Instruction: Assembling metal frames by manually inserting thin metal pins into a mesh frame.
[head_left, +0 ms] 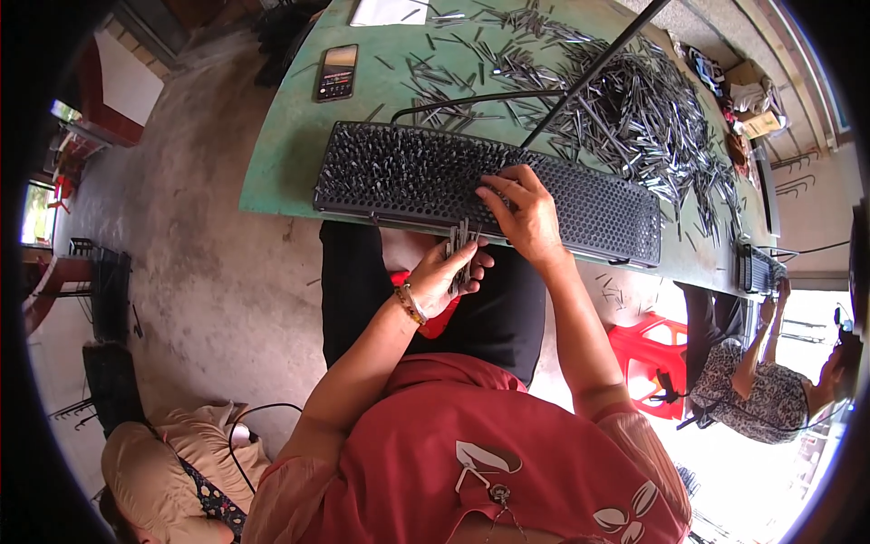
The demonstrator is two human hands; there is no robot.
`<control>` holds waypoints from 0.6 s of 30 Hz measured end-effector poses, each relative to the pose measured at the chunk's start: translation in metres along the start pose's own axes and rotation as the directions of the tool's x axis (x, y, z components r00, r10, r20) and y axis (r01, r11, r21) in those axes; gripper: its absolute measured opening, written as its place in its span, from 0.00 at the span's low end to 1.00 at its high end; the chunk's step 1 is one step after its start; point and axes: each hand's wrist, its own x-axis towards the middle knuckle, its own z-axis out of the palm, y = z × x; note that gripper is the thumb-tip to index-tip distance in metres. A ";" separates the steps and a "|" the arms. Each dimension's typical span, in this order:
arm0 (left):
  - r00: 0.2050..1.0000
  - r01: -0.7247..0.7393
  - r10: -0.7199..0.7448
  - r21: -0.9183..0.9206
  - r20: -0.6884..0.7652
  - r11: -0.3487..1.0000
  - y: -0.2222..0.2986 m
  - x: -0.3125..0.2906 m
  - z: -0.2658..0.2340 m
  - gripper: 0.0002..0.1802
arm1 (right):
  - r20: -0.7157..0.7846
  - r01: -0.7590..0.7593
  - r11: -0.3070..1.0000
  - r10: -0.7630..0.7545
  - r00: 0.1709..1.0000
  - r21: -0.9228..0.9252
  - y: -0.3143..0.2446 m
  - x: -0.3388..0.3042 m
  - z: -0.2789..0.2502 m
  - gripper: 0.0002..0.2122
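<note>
A long black rack (603, 216) full of round holes lies along the near edge of the green table. Its left half bristles with thin dark strips (390, 168) standing upright, while holes at its right end show bare. Below the rack's front edge, my left hand (437, 279) is closed round a bundle of slim metal strips (460, 238) that point up toward the rack. My right hand (528, 218) is over the middle of the rack, fingers bent and drawn together at the border of the filled part. Whatever sits between those fingertips is too small to make out.
A large heap of loose strips (648, 118) covers the table's far right. A black rod (598, 68) slants above the rack. At far left lies a phone (337, 72). A red stool (648, 363) and another person (757, 390) with a similar rack are at right.
</note>
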 end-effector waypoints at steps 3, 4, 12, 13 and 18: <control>0.996 -0.064 0.067 -0.047 0.064 0.997 -0.002 0.002 -0.003 0.13 | 0.406 -0.390 0.859 0.243 0.881 0.331 -0.001 -0.007 -0.009 0.12; 0.995 -0.085 0.086 -0.035 0.050 0.996 -0.001 0.002 -0.002 0.14 | 0.405 -0.389 0.860 0.244 0.881 0.330 -0.002 -0.010 -0.011 0.12; 0.997 -0.072 0.071 -0.013 -0.025 0.997 -0.005 0.003 -0.005 0.15 | 0.295 -0.529 0.766 0.443 0.846 0.366 -0.011 0.008 -0.010 0.07; 0.997 -0.067 0.067 -0.006 -0.025 0.998 -0.006 0.004 -0.004 0.15 | 0.195 -0.417 0.823 0.370 0.909 0.385 -0.009 0.009 -0.002 0.08; 0.997 -0.066 0.068 0.070 -0.028 0.995 -0.002 0.001 -0.004 0.13 | 0.029 -0.175 0.926 0.176 0.984 0.333 -0.003 0.013 0.020 0.07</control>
